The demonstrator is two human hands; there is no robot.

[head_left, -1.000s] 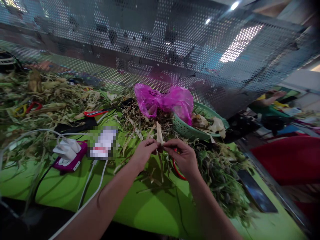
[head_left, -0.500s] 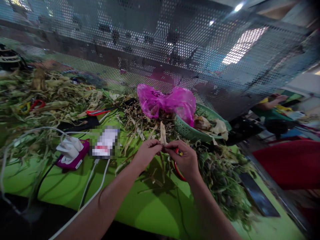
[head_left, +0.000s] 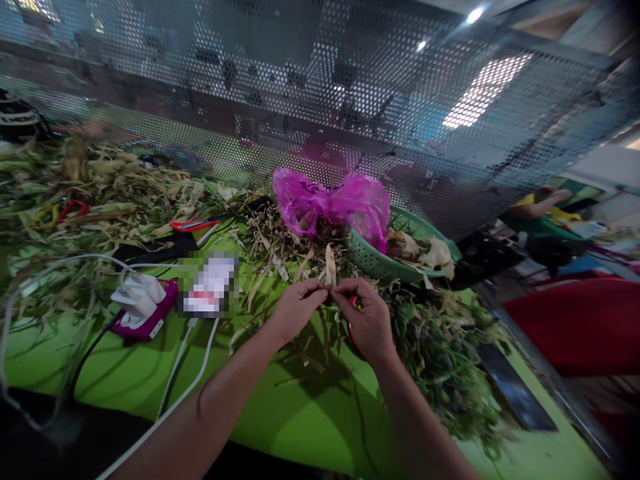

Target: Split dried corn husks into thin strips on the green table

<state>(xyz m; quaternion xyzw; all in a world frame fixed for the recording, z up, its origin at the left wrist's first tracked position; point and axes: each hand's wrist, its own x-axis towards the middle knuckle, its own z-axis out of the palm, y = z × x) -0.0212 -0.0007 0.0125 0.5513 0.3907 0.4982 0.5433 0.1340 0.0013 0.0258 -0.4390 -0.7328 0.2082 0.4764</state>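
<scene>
My left hand (head_left: 295,310) has thumb and forefinger pinched shut on the base of a dry leaf strip (head_left: 330,261), with the other fingers loosely curled. My right hand (head_left: 369,321) pinches the same strip just beside it, so the fingertips of the two hands nearly touch. The strip stands upright above the pinch, over the middle of the green tabletop (head_left: 300,413), nearer its far edge than its near one.

A red loop (head_left: 351,337), perhaps a scissors handle, shows under the right palm. I cannot tell whether it hangs on a finger.

This reads to me as a tearing grip. I judge it works best with both pinches low and close together, parting evenly along the grain so the brittle piece does not snap crosswise.

Beyond the hands lie a heap of dried leaves (head_left: 285,247), then a green basket (head_left: 380,265) and a pink bag (head_left: 330,203) toward the far edge. A magenta power bank (head_left: 150,323) with white cables (head_left: 175,373) sits toward the left edge.
</scene>
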